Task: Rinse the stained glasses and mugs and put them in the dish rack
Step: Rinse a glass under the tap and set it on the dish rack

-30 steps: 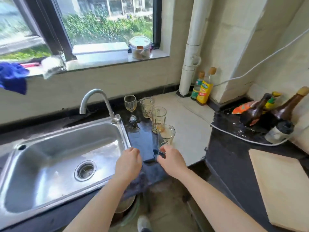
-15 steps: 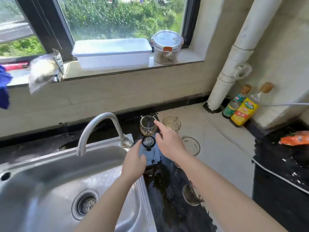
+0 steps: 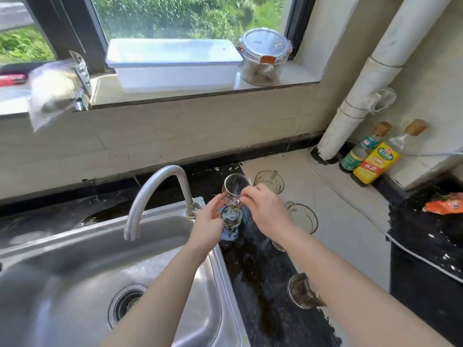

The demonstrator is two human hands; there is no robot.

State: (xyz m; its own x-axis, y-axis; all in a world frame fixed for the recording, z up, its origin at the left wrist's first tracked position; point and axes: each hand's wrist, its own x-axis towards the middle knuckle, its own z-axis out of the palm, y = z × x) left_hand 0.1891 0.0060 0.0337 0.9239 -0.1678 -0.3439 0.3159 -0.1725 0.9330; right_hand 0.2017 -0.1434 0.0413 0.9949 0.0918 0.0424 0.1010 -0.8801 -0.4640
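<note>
A small stemmed wine glass (image 3: 235,189) stands on the black counter just right of the faucet base. My left hand (image 3: 209,221) touches its bowl and stem from the left; my right hand (image 3: 265,211) pinches the bowl from the right. Behind it sits a stained glass mug (image 3: 269,181). Another stained glass (image 3: 303,216) shows past my right wrist, and a third (image 3: 300,291) lies partly under my right forearm. The steel sink (image 3: 75,284) is at the lower left, with the curved faucet (image 3: 155,194) over it and no water running.
A white plastic tub (image 3: 172,63) and a lidded clear jar (image 3: 263,58) stand on the windowsill. Two bottles (image 3: 370,154) sit beside a white pipe (image 3: 370,78) at the right. A white cable (image 3: 350,204) crosses the counter. An orange packet (image 3: 446,204) lies at the far right.
The view has closed in on the counter behind the sink. Both hands moved from the nearest glass up to the stemmed glass and have closed around its bowl.
</note>
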